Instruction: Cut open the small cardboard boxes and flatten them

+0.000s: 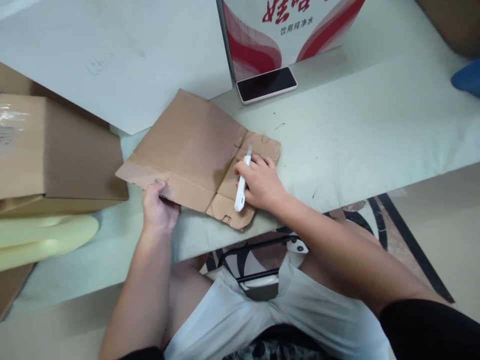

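A creased, flattened piece of cardboard lies tilted over the front part of the table. My left hand grips its lower left edge, thumb on top and fingers underneath. On the right, my right hand rests over the folded end flap and holds a white utility knife. The knife's blade is out and points away from me, above the flap's crease. Some of the right fingers are hidden behind the knife and hand.
A phone lies before a red and white box. A large white box stands behind the cardboard. Brown cartons and a pale yellow object are at left, a blue object at far right. Small dark scraps dot the tablecloth.
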A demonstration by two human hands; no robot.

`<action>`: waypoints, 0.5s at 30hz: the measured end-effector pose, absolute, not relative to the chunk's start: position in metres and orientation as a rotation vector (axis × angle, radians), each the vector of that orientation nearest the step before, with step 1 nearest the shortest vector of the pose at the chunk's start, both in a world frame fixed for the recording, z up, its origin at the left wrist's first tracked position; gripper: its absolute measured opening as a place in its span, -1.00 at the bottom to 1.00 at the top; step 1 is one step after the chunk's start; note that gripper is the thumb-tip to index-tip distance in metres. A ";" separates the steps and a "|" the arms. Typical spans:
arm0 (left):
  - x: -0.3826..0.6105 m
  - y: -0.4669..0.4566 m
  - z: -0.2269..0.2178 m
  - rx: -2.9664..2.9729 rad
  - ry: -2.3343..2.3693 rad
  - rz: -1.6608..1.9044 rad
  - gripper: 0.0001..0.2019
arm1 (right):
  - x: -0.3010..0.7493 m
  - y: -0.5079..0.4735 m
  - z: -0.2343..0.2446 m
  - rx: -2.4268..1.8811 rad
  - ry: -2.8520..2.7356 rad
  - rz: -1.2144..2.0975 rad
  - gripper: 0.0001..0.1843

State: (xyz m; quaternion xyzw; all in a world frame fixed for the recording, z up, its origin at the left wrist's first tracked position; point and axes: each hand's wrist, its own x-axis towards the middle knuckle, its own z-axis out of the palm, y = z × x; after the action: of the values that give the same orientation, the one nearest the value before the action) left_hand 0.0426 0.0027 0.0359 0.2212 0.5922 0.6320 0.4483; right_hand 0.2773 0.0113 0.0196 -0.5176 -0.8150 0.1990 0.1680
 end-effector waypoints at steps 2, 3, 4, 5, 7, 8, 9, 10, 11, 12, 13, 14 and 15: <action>0.043 0.003 0.036 0.521 1.468 1.563 -0.66 | 0.277 0.012 0.020 -1.469 -2.315 0.568 -0.70; 0.043 0.003 0.037 0.501 1.470 1.569 -0.64 | 0.277 0.012 0.020 -1.467 -2.313 0.569 -0.69; 0.043 0.003 0.037 0.488 1.468 1.572 -0.63 | 0.277 0.012 0.020 -1.468 -2.313 0.572 -0.69; 0.042 0.002 0.037 0.484 1.467 1.572 -0.63 | 0.277 0.012 0.021 -1.472 -2.311 0.575 -0.69; 0.042 0.002 0.036 0.504 1.461 1.558 -0.64 | 0.277 0.012 0.022 -1.484 -2.312 0.582 -0.69; 0.041 0.002 0.035 0.514 1.460 1.550 -0.64 | 0.277 0.012 0.022 -1.489 -2.313 0.583 -0.69; 0.040 0.001 0.035 0.520 1.458 1.545 -0.65 | 0.277 0.012 0.022 -1.490 -2.314 0.583 -0.70; 0.039 0.001 0.034 0.517 1.457 1.542 -0.65 | 0.277 0.012 0.022 -1.489 -2.314 0.582 -0.69; 0.039 0.001 0.034 0.509 1.457 1.539 -0.64 | 0.277 0.012 0.022 -1.485 -2.315 0.581 -0.69; 0.038 0.001 0.033 0.504 1.457 1.539 -0.64 | 0.277 0.012 0.022 -1.482 -2.315 0.581 -0.69; 0.037 0.001 0.033 0.504 1.460 1.539 -0.64 | 0.277 0.012 0.022 -1.479 -2.316 0.580 -0.69; 0.037 0.002 0.032 0.508 1.462 1.541 -0.65 | 0.277 0.012 0.021 -1.477 -2.317 0.581 -0.69; 0.037 0.002 0.032 0.510 1.462 1.543 -0.65 | 0.277 0.012 0.021 -1.476 -2.317 0.581 -0.69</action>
State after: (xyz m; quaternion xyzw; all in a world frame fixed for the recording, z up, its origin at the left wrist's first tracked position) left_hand 0.0370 0.0019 0.0323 0.2071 0.5938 0.6270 0.4598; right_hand 0.2775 0.0117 0.0210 -0.5184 -0.8137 0.2040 0.1659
